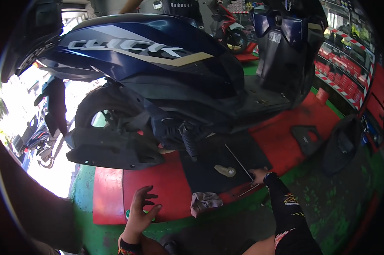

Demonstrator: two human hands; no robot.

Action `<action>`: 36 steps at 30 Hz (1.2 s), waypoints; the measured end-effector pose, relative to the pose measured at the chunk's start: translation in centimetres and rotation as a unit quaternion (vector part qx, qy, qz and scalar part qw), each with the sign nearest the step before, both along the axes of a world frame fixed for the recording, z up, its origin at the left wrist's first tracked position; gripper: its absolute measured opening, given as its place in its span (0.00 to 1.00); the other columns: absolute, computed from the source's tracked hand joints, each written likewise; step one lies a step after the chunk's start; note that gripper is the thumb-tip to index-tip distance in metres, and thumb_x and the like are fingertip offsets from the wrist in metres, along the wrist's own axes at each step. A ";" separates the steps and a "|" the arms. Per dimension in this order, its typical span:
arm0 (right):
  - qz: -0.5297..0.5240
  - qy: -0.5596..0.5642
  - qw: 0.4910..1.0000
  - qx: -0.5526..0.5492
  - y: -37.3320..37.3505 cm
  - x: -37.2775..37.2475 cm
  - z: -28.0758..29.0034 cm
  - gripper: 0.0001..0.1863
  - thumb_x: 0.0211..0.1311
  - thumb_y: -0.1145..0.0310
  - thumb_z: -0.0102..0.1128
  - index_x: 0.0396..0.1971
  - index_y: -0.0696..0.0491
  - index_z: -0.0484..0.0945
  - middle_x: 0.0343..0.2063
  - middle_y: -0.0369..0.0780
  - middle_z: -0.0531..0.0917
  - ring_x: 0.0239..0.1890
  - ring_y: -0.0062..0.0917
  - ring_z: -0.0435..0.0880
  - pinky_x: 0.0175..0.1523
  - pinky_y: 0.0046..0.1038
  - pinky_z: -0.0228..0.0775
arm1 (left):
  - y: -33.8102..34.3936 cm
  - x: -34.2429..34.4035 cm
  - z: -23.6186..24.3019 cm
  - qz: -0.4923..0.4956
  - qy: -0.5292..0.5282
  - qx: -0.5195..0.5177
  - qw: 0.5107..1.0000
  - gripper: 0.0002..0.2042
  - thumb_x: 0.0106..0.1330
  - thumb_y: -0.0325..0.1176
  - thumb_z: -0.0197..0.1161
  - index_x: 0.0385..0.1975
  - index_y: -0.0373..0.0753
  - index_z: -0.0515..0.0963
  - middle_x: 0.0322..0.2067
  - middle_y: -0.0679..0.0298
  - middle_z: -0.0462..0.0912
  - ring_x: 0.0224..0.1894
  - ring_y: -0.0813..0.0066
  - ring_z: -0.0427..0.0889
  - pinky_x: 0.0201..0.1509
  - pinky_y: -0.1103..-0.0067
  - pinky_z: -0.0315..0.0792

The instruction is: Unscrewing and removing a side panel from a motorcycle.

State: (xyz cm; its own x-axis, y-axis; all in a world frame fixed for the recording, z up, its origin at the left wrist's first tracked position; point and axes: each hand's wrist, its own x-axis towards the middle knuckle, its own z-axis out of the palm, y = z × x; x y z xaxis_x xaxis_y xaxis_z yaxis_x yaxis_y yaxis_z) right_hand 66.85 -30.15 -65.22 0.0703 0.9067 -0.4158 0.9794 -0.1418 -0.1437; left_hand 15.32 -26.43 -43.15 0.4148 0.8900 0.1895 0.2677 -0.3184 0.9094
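Note:
A dark blue scooter stands across the view on a red platform. My right hand is closed round the near end of a long thin metal rod, which slants over a black mat. A second thin metal rod lies just below that hand. Beside the long rod rests a small beige, rounded part. My left hand is raised near the platform's front edge, fingers apart and holding nothing. A green object under it is partly hidden. Between my hands lies a crumpled grey rag.
A black plastic panel lies on the platform at right, near a large dark piece. Red-and-white taped shelves with red boxes line the right side. Behind the scooter are a red scooter and a person in dark clothing.

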 end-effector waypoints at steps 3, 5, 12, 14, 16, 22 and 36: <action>-0.063 0.162 0.984 -0.040 0.8 0.0 2.2 0.36 0.47 0.45 0.67 0.56 0.48 0.77 0.44 0.39 0.86 0.45 0.37 0.83 0.52 0.38 0.69 | 0.3 0.5 -1.6 -0.039 0.085 0.010 0.996 0.30 0.56 0.20 0.67 0.61 0.34 0.65 0.56 0.54 0.71 0.48 0.66 0.81 0.48 0.76 0.75; -0.061 0.161 0.984 0.036 1.4 0.0 4.1 0.31 0.49 0.43 0.65 0.48 0.49 0.83 0.41 0.39 0.86 0.43 0.36 0.84 0.48 0.36 0.72 | 0.5 1.0 -2.2 -0.051 0.075 -0.013 0.996 0.30 0.56 0.20 0.67 0.60 0.34 0.66 0.55 0.54 0.72 0.47 0.66 0.81 0.47 0.76 0.75; -0.055 0.202 0.964 0.165 3.1 -0.5 7.6 0.18 0.59 0.57 0.62 0.42 0.54 0.85 0.33 0.40 0.87 0.32 0.31 0.83 0.39 0.27 0.73 | 1.6 1.6 -3.6 -0.116 0.083 -0.056 0.988 0.21 0.58 0.25 0.67 0.52 0.32 0.75 0.43 0.57 0.80 0.40 0.67 0.83 0.43 0.76 0.76; -0.095 0.241 0.954 0.148 3.7 -1.3 7.6 0.17 0.57 0.59 0.64 0.40 0.56 0.85 0.32 0.42 0.87 0.30 0.29 0.82 0.38 0.27 0.73 | 1.7 1.5 -4.3 -0.179 0.131 -0.037 0.974 0.18 0.61 0.28 0.66 0.51 0.32 0.76 0.40 0.57 0.82 0.37 0.66 0.83 0.41 0.75 0.75; -0.020 0.230 0.956 0.180 4.4 -2.5 8.0 0.16 0.57 0.62 0.65 0.38 0.59 0.84 0.28 0.41 0.86 0.26 0.26 0.81 0.35 0.25 0.72 | 1.5 1.7 -4.8 -0.202 0.176 -0.052 0.962 0.16 0.63 0.31 0.65 0.49 0.35 0.78 0.43 0.56 0.83 0.40 0.64 0.83 0.43 0.74 0.75; 0.028 0.280 0.951 0.128 6.6 -8.4 9.8 0.16 0.55 0.61 0.67 0.35 0.60 0.84 0.23 0.40 0.84 0.22 0.23 0.77 0.32 0.23 0.68 | 0.9 -2.1 -0.9 -0.186 0.105 0.018 0.977 0.15 0.62 0.27 0.64 0.49 0.33 0.77 0.43 0.57 0.83 0.41 0.65 0.82 0.46 0.75 0.75; 0.302 0.234 0.906 0.181 6.8 -30.1 13.2 0.16 0.58 0.58 0.64 0.40 0.53 0.83 0.28 0.41 0.83 0.32 0.33 0.81 0.39 0.32 0.71 | 2.3 -20.4 -13.6 0.081 0.113 -0.080 0.987 0.41 0.43 0.26 0.79 0.63 0.38 0.69 0.58 0.58 0.75 0.59 0.64 0.73 0.65 0.72 0.66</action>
